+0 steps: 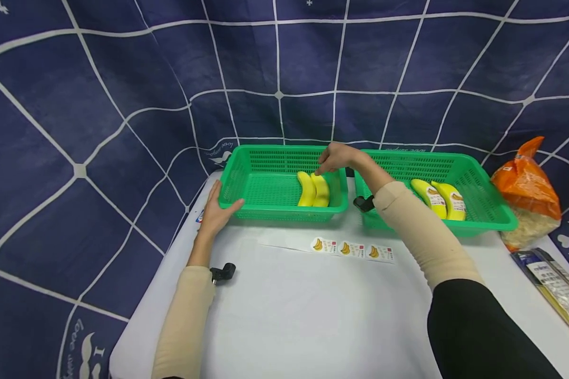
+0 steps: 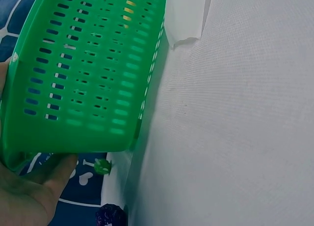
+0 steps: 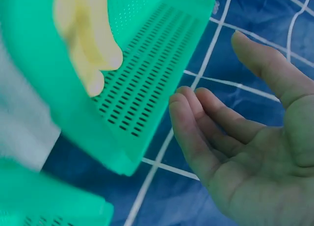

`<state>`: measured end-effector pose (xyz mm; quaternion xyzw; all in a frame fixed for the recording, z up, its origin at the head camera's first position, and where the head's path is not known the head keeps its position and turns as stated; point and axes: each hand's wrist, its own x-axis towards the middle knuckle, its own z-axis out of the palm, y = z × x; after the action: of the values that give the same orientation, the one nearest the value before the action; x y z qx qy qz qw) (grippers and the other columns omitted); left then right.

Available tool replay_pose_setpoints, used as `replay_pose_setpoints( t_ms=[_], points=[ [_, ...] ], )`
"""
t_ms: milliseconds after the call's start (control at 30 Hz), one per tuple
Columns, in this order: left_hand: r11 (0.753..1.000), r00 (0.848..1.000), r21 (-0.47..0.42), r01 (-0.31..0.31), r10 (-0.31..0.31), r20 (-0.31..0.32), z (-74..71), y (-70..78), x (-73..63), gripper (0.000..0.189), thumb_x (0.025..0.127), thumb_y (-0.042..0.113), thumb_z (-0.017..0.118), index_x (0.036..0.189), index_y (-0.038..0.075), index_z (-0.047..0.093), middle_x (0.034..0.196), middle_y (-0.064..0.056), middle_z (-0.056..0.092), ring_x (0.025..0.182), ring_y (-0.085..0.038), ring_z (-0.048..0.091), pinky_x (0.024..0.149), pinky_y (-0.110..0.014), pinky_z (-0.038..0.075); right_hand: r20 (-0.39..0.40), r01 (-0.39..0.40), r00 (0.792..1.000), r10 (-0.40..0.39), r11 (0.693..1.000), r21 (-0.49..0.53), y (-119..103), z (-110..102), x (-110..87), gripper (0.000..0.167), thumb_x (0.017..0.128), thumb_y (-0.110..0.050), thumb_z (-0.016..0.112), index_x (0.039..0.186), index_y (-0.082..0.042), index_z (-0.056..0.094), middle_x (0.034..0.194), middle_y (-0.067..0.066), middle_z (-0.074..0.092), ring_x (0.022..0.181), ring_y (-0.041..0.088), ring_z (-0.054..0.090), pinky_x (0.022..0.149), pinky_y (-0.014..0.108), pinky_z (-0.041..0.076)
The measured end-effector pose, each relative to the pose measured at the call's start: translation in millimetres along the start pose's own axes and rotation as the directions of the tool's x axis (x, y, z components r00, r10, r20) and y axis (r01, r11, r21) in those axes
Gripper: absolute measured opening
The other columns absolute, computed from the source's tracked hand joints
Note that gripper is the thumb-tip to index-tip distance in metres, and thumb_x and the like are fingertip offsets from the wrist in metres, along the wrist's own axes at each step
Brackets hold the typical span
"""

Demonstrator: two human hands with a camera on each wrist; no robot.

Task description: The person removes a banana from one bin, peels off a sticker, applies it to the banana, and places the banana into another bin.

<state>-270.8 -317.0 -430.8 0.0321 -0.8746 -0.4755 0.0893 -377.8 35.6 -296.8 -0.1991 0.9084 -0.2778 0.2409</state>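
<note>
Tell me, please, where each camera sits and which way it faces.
Head: worn on the head, facing forward and down over the table, left basket and right basket; the left hand, right hand and both sleeves show.
Left wrist: worn there, facing the left basket's outside and the table; part of the left hand shows.
Right wrist: worn there, facing the left basket and blue cloth; the right hand shows.
Shared: head and right wrist views both show two bananas in the left basket.

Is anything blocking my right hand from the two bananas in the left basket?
Nothing visible is in the way. Your right hand seems to be above the back rim of the left basket, and the two bananas lie uncovered inside, probably reachable from above.
</note>
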Motion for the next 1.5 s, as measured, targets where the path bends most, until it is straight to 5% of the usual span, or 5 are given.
replay_pose_setpoints(
  t_ms=[167,367,500,800,1500],
  points=[
    [1.000,1.000,-0.016,-0.003,0.003,0.026,-0.8,2.6,-1.4,0.101,0.085,0.041,0.072,0.158,0.011,0.010,0.166,-0.004,0.005,0.153,-0.028,0.004,0.123,-0.054,0.009,-0.006,-0.074,0.997,0.074,0.996,0.050,2,3,22.2,0.051,0.089,-0.025,0.072,0.130,0.001,0.058,0.131,0.017,0.059,0.100,0.022,0.061,0.096,0.035,0.053],
    [0.998,0.999,-0.059,0.016,-0.014,0.040,-1.4,5.2,-3.5,0.101,0.085,0.037,0.074,0.158,0.011,0.009,0.166,-0.001,0.003,0.154,-0.025,0.002,0.124,-0.051,0.007,0.011,-0.130,0.992,0.129,0.986,0.107,6,10,46.7,0.017,0.086,-0.027,0.075,0.082,-0.011,0.070,0.065,-0.004,0.053,0.058,0.011,0.044,0.068,0.023,0.050],
    [0.996,0.998,-0.093,0.014,-0.008,0.065,1.9,6.0,-3.3,0.102,0.085,0.036,0.074,0.158,0.010,0.008,0.166,-0.002,0.003,0.154,-0.023,0.001,0.125,-0.049,0.005,0.036,-0.177,0.984,0.174,0.978,0.107,10,12,55.8,0.036,0.086,-0.026,0.074,0.063,-0.015,0.049,0.051,-0.007,0.037,0.053,0.011,0.038,0.062,0.024,0.046],
    [0.995,0.999,-0.098,0.012,-0.009,0.035,2.8,8.2,-14.9,0.099,0.085,0.034,0.075,0.157,0.010,0.012,0.166,-0.002,0.006,0.154,-0.023,0.003,0.124,-0.050,0.006,0.063,-0.295,0.955,0.291,0.952,0.084,21,33,65.6,0.066,0.087,-0.025,0.073,0.135,0.004,0.037,0.118,0.018,0.055,0.104,0.025,0.059,0.101,0.033,0.051],
    [0.996,0.999,-0.087,0.026,-0.023,0.036,8.1,9.5,-23.3,0.100,0.084,0.041,0.074,0.158,0.014,0.012,0.166,0.001,0.006,0.154,-0.022,0.003,0.124,-0.050,0.008,-0.021,-0.317,0.949,0.316,0.946,-0.063,21,64,75.0,0.038,0.082,-0.019,0.077,0.107,-0.001,0.054,0.095,0.011,0.059,0.085,0.020,0.066,0.083,0.029,0.058]
  ],
)
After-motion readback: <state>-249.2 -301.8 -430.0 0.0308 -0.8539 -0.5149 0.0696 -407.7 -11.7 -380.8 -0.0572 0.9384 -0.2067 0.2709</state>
